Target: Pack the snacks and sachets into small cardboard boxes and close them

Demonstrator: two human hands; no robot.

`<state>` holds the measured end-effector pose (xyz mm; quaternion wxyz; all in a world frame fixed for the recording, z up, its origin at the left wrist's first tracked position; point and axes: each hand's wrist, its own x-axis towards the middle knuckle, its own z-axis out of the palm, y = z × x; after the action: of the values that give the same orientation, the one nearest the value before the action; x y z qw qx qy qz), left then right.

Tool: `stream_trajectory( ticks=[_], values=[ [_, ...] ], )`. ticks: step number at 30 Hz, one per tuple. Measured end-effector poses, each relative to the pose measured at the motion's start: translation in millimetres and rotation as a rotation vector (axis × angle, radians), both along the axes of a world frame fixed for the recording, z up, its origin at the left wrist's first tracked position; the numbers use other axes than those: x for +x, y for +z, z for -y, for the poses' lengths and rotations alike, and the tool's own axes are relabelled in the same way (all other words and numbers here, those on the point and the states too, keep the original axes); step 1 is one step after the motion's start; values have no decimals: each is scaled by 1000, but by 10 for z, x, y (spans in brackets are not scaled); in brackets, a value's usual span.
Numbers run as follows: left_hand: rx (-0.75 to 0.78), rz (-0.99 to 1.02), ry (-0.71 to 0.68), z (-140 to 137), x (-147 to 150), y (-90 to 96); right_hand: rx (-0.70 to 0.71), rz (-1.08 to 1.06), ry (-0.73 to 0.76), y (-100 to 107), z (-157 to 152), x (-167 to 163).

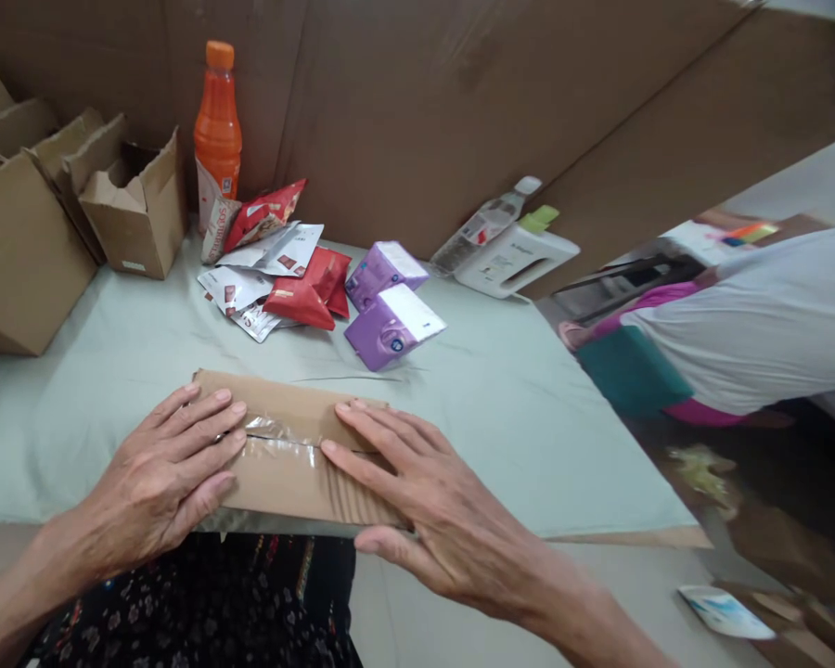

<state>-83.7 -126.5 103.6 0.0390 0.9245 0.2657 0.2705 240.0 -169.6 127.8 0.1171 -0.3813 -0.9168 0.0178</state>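
Head view: a flat cardboard box [289, 450] lies at the near edge of the counter [501, 408]. Left hand [163, 478] and right hand [424, 501] rest on it, fingers spread flat, gripping nothing, pressing clear tape [278, 436] along the seam. Judged step: sealing; next calls for firm smoothing outward.

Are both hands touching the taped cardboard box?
Touching. The head view shows left hand and right hand pressed flat on the cardboard box.
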Motion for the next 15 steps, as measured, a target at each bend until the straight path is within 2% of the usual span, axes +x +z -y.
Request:
stream_trajectory(
  ticks=[3, 9, 15],
  values=[
    [9, 4, -6, -14, -4, 15, -35, 55, 54, 47, -93, -8],
    [21, 21, 3, -16, -1, -16, -101, 115, 148, -52, -262, 52],
    [6, 69, 14, -42, -17, -78, -161, 51, 157, -46, -303, 102]
  ],
)
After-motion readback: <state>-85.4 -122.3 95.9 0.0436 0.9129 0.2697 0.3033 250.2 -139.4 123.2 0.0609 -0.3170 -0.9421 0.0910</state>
